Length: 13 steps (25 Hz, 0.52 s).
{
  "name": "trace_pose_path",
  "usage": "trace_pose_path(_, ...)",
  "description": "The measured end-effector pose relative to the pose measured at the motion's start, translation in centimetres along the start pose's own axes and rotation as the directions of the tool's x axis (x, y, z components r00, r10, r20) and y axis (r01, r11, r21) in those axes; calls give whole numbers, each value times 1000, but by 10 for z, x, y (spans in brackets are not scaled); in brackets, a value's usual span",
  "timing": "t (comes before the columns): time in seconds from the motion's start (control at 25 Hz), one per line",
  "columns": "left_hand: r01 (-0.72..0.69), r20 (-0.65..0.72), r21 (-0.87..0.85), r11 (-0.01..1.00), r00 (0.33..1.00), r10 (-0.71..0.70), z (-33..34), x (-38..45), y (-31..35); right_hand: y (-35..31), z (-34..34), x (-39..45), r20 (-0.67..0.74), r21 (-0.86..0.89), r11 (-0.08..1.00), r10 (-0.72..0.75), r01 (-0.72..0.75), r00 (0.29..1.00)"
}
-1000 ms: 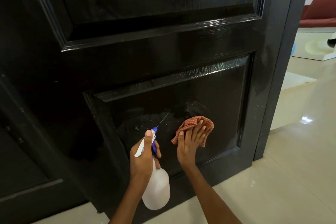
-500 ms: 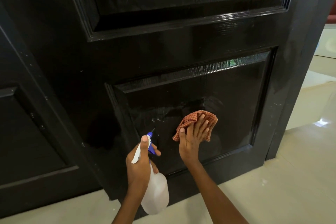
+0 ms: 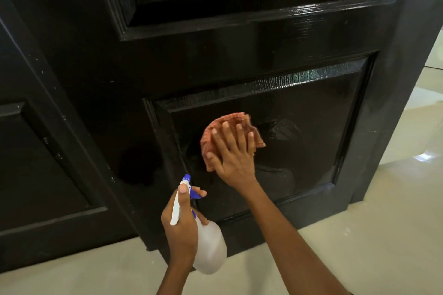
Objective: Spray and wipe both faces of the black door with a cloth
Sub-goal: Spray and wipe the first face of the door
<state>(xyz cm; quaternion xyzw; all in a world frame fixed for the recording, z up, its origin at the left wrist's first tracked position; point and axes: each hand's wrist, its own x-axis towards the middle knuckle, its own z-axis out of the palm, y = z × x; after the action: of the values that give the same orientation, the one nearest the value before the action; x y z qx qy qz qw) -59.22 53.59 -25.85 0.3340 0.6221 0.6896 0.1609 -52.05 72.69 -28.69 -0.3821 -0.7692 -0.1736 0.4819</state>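
The glossy black door [image 3: 251, 60] fills most of the view, its lower recessed panel wet and streaked. My right hand [image 3: 231, 154] presses an orange checked cloth [image 3: 211, 135] flat against that lower panel with fingers spread. Below and to the left, my left hand [image 3: 181, 225] grips a white spray bottle [image 3: 211, 246] by its neck, thumb along the white trigger head, its blue nozzle [image 3: 186, 177] pointing at the door close to the panel's lower left corner.
A second black panelled leaf [image 3: 40, 163] stands at the left, angled behind the door. Pale glossy floor tiles [image 3: 359, 246] run along the bottom and right. The door's free edge [image 3: 407, 103] is at the right, with a bright room beyond.
My right hand has slid the cloth up and left across the lower panel. The spray stream seen a second ago has stopped. The view has shifted left and closer.
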Motion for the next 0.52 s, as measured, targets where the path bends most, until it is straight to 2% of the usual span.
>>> trace_pose_path(0.08,2,33,0,1000,999,-2,6,3,-1,34,-3,4,-51,23,970,242,-241,969)
trace_pose_path(0.16,-9,67,10,1000,998,8,8,5,-7,72,-2,-2,-80,98,878,476,-469,876)
trace_pose_path(0.2,-6,77,13,1000,997,5,7,5,-10,89,-1,-9,-79,166,782,618,-601,782)
trace_pose_path(0.24,1,80,16,1000,997,-2,5,5,-14,105,4,-17,-55,254,631,766,-733,641)
trace_pose_path(0.28,12,76,19,1000,997,-14,3,4,-16,118,7,-24,14,319,439,884,-840,467)
trace_pose_path(0.32,20,70,26,999,997,-21,0,4,-18,125,9,-29,104,336,244,950,-910,294)
trace_pose_path(0.36,22,70,30,999,997,-24,-2,3,-17,127,10,-31,170,344,85,974,-935,151)
trace_pose_path(0.4,18,73,32,999,997,-20,-6,3,-16,122,11,-29,194,341,-5,979,-940,66)
trace_pose_path(0.44,17,69,31,999,997,-19,-9,3,-14,109,9,-21,193,321,-3,979,-947,62)
trace_pose_path(0.48,25,49,33,999,998,-27,-13,3,-14,90,7,-10,173,321,58,978,-945,119)
trace_pose_path(0.52,41,21,30,999,999,-41,-18,3,-13,68,4,1,131,357,148,970,-922,206)
